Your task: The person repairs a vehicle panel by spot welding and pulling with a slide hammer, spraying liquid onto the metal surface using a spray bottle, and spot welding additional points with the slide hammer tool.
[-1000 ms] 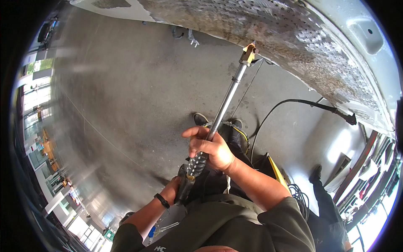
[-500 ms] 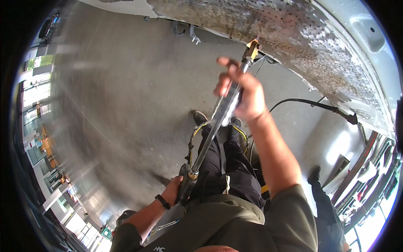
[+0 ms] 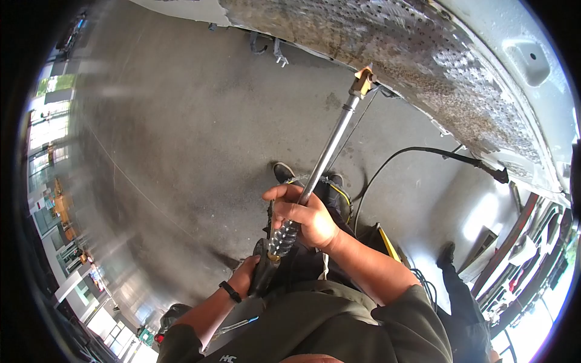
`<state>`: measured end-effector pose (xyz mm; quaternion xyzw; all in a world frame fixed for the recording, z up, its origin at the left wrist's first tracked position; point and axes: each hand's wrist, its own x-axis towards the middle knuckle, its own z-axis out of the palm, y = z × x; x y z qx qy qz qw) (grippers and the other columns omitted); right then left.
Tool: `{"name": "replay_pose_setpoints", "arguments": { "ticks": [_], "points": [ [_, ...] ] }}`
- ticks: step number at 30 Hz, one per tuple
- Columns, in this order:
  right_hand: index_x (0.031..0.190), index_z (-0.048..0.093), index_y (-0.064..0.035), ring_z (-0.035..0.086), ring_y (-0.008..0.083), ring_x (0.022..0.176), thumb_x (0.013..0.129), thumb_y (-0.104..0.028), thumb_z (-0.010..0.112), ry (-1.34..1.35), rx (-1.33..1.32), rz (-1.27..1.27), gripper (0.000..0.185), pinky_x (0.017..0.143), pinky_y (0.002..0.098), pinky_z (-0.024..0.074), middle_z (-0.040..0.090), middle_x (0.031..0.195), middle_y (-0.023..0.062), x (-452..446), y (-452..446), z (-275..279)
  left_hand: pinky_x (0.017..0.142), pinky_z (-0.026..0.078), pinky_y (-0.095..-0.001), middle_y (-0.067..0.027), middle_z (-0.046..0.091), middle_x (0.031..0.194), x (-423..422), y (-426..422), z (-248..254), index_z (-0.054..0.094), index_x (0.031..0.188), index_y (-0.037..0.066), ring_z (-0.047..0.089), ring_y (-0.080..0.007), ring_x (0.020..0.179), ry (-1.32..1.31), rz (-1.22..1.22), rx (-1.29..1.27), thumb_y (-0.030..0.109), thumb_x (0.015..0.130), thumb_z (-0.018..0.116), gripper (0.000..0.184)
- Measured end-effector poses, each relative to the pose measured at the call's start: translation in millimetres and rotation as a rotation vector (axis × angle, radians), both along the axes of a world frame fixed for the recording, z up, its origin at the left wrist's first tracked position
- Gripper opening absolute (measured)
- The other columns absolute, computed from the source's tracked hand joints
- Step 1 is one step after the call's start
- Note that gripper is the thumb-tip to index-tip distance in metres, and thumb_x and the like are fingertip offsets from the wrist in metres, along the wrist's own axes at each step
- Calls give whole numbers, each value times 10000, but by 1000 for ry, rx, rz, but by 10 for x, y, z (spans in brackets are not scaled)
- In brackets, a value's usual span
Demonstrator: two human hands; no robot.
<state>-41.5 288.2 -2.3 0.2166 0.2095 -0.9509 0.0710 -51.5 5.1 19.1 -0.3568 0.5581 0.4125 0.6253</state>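
A slide hammer (image 3: pixel 330 148) with a long metal shaft runs from my waist up to a bare, worn metal panel (image 3: pixel 423 78). Its brass-coloured head (image 3: pixel 362 83) meets the panel's lower edge. My left hand (image 3: pixel 244 275) is closed around the black handle (image 3: pixel 261 273) at the near end. Close to that handle, my right hand (image 3: pixel 308 221) grips the shiny sliding weight (image 3: pixel 284 239) on the shaft. Its index finger sticks out to the left, and the palm side is hidden.
A black cable (image 3: pixel 393 158) curves over the grey floor (image 3: pixel 181 133), ending in a clamp-like piece (image 3: pixel 499 175) by the panel. To the right, another person's leg (image 3: pixel 457 290) shows beside a rack of parts (image 3: pixel 526 248). My shoes (image 3: pixel 283 172) are below the shaft.
My right hand has slid the weight down the shaft, from near the brass head to beside the handle. My left hand stays on the handle, and the head remains at the panel.
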Motion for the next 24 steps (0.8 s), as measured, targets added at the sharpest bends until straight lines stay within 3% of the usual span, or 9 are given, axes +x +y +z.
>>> {"name": "replay_pose_setpoints", "arguments": {
  "ticks": [13,16,19,22,23,24],
  "points": [
    [1251,634,31,661,165,751,916,-119,656,-2,-21,5,368,726,301,528,683,811,77,-60,80,6,556,578,-361,-82,689,769,-40,-47,-75,644,1009,83,671,-216,584,51,-98,43,477,1054,455,438],
    [1270,628,34,662,165,761,914,-121,659,-4,-1,11,391,756,301,527,680,813,73,-63,97,38,575,590,-373,-91,694,787,-41,-148,-141,650,1032,79,681,-230,601,33,-146,75,515,1049,443,483],
    [1276,630,36,659,171,766,912,-126,658,-22,37,17,400,779,309,527,677,817,76,-75,91,42,594,602,-386,-101,699,809,-42,-141,-99,659,1061,77,694,-245,627,-61,33,5,560,1037,441,530],
    [1258,648,27,669,178,803,908,-119,657,75,-52,-67,380,798,320,534,676,821,86,-98,176,2,612,610,-397,-102,703,828,-102,-68,-13,663,1084,78,704,-253,653,-78,44,37,609,1022,441,579],
    [1278,638,32,682,202,822,897,-142,670,119,42,-101,420,814,327,539,676,816,88,-133,305,-33,613,610,-396,-101,703,828,-88,-84,-36,662,1084,81,703,-250,653,-78,24,26,613,1025,433,583],
    [1374,541,61,683,203,806,896,-172,663,142,108,-100,545,800,322,537,675,822,93,-251,559,-60,614,609,-395,-99,703,827,-64,-126,-81,662,1084,83,701,-246,653,-80,4,13,617,1029,424,587]
  ]
}}
